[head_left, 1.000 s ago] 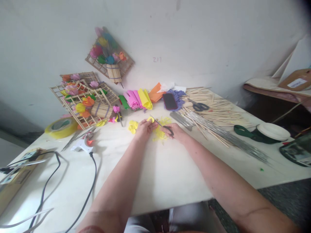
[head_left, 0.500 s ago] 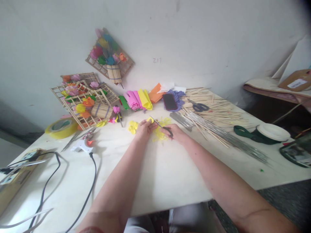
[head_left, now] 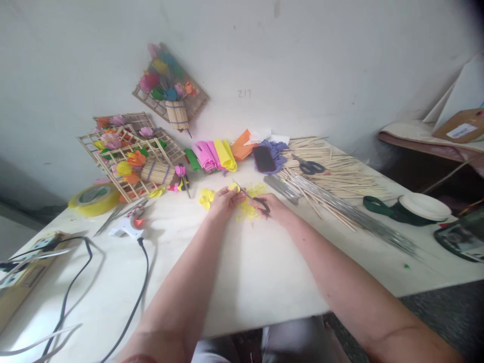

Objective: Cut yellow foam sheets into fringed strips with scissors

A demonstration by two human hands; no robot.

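Observation:
My left hand [head_left: 224, 199] is closed on a small yellow paper piece [head_left: 234, 187] near the middle of the table. My right hand [head_left: 269, 204] grips dark-handled scissors [head_left: 260, 202], whose blades point up and left to the yellow piece. Yellow paper scraps [head_left: 250, 209] lie under and around the scissors. Just left of my left hand sits a small pile of yellow cut pieces [head_left: 206, 198].
Stick frames with paper flowers [head_left: 157, 172], yellow tape [head_left: 94, 199] and a glue gun [head_left: 130, 226] with its cord stand left. Paper rolls [head_left: 207, 155] and a phone [head_left: 264, 159] lie behind; sticks [head_left: 340, 169], wires [head_left: 355, 219] and other scissors [head_left: 310, 167] lie right.
The yellow piece in my left hand and the scissor tips have shifted very slightly. Both hands stay in nearly the same place.

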